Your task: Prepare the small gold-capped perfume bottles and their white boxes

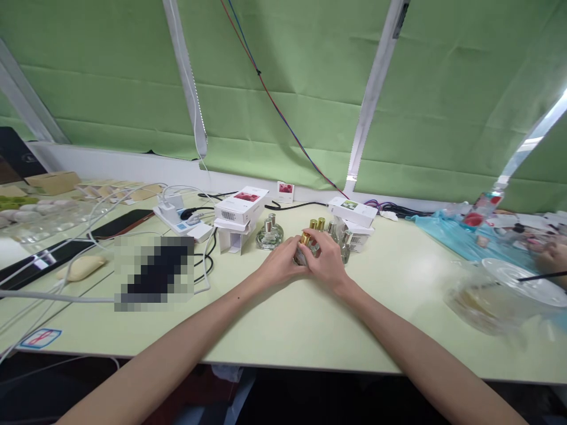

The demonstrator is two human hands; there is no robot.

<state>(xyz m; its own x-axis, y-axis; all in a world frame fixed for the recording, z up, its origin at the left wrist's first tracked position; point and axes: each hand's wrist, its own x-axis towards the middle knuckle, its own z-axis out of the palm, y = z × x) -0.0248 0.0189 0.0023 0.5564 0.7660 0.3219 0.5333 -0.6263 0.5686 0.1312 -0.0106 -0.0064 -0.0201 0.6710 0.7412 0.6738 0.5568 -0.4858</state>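
Both hands meet around a small glass bottle with a gold top point(305, 238), which looks like a perfume bottle. My left hand point(282, 261) grips its left side, low on the table. My right hand point(326, 258) has its fingers curled at the gold top and hides part of the bottle. Just behind the right hand stand more bottles with gold caps point(321, 224), and a silver-capped bottle point(346, 247) is to its right. To the left of my hands are round glass bottles with silver tops point(270, 236).
White boxes with red pictures point(241, 203) are stacked back left; another white box stack point(352, 211) stands back right. Cables, a power strip point(177, 219) and a phone point(121, 224) lie left. A plastic cup with a straw point(500, 295) and a blue plastic bag point(447, 236) are right.
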